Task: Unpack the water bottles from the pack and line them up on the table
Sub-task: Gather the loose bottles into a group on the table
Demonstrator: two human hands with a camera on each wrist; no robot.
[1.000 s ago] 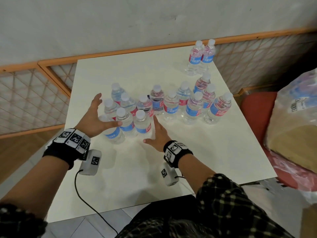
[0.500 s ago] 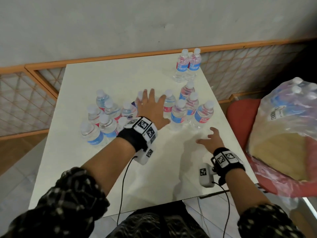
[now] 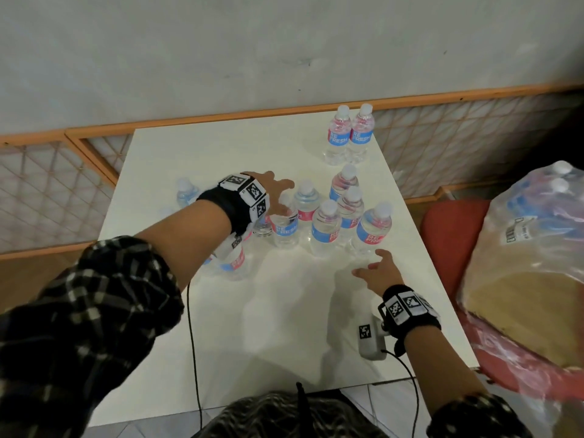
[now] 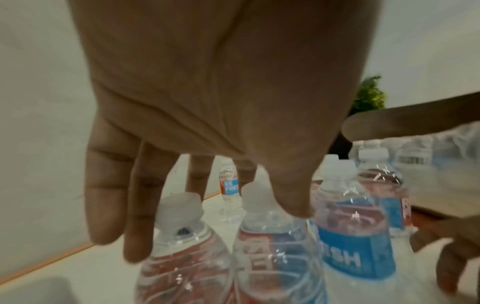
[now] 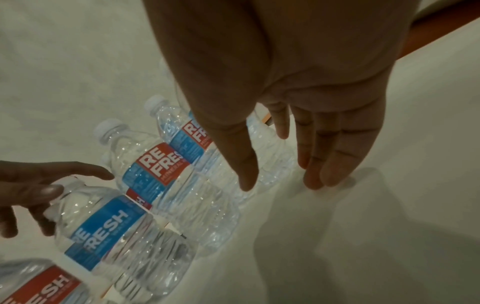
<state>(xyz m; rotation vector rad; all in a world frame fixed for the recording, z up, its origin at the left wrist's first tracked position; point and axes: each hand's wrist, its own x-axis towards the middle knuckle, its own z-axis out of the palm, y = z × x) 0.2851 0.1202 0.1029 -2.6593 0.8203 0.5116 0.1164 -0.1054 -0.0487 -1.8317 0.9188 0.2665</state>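
Note:
Several clear water bottles with blue-and-red labels stand on the white table [image 3: 252,327]. My left hand [image 3: 278,197] reaches across the middle group with its fingers spread, hovering over the cap of one bottle [image 3: 284,227]. In the left wrist view the left hand [image 4: 233,123] hangs over the white caps [image 4: 179,209] and holds nothing. My right hand [image 3: 369,263] lies open on the table just in front of the rightmost bottle [image 3: 373,230]. The right wrist view shows its fingertips [image 5: 317,181] touching the tabletop beside the bottles [image 5: 161,170]. My left arm hides part of the left group [image 3: 234,263].
Two bottles [image 3: 349,137] stand side by side at the table's far right corner. A plastic-wrapped pack [image 3: 537,232] with more bottles sits on a red chair [image 3: 448,232] to the right. An orange-framed lattice rail [image 3: 474,140] runs behind the table.
My left hand has left the left group and swung right over the middle bottles. My right hand has slid right toward the rightmost bottle. The view has turned right.

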